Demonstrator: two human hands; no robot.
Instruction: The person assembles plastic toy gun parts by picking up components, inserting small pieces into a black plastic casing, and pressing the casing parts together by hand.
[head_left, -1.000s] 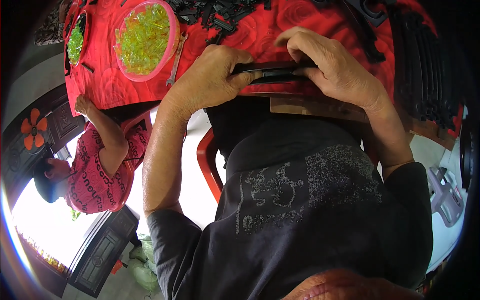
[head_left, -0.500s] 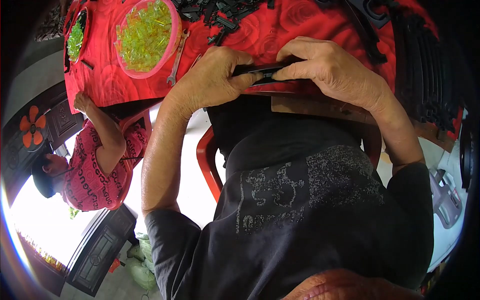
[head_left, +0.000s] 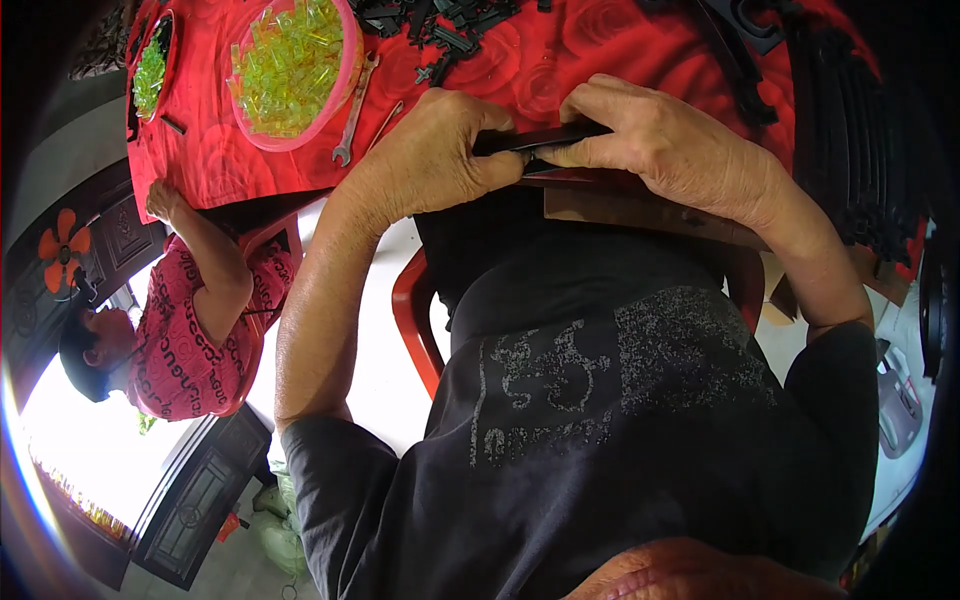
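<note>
In front of me, at the near edge of the table, I hold a slim black plastic bar [head_left: 552,138] with both hands. My left hand [head_left: 445,150] is closed on its left end, thumb toward the middle. My right hand [head_left: 655,130] pinches the right part between thumb and bent fingers. The thumbs meet near a small dark fitting at the bar's centre, too small to name. Much of the bar is hidden under my fingers.
A pink basin [head_left: 357,45] of clear yellow-green tubes, an open-end wrench [head_left: 355,110] and small black parts [head_left: 455,40] lie on the red tablecloth [head_left: 210,165]. Long black pieces [head_left: 855,150] are stacked at right. A seated person [head_left: 200,330] in pink is at left.
My hands have shifted slightly on the black bar, which is tilted more, its right end raised. My right hand and forearm have moved a little to the right.
</note>
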